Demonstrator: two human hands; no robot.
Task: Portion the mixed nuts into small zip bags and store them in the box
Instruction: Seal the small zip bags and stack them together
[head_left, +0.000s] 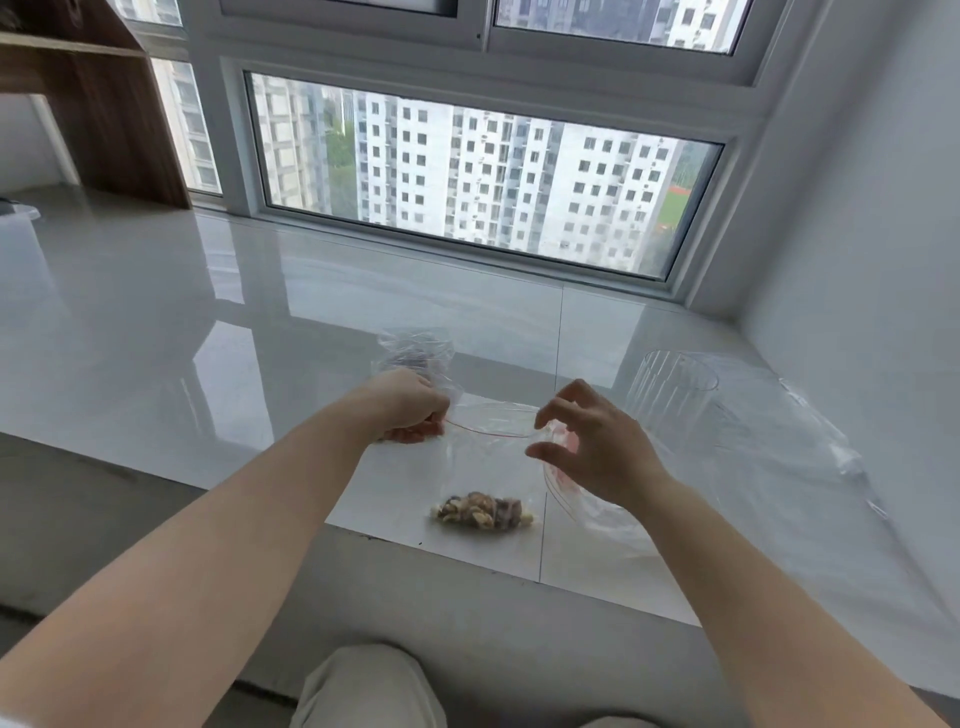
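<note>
A small clear zip bag (491, 467) with a red seal line hangs between my two hands above the white sill (208, 322). Mixed nuts (482, 511) lie at its bottom. My left hand (410, 410) grips the bag's top left corner. The top right corner is pinched by my right hand (587, 447) between thumb and forefinger, its other fingers spread. The mouth of the bag gapes between them. Behind my left hand lies a crumpled clear bag (415, 353) with dark nuts inside. A clear ribbed plastic box (670, 395) stands to the right.
More clear plastic bags (810, 441) lie at the right by the wall. A translucent lidded bin (18, 218) sits at the far left edge, under a wooden shelf unit (104, 104). A big window (483, 182) runs behind the sill. My knee (363, 686) shows below.
</note>
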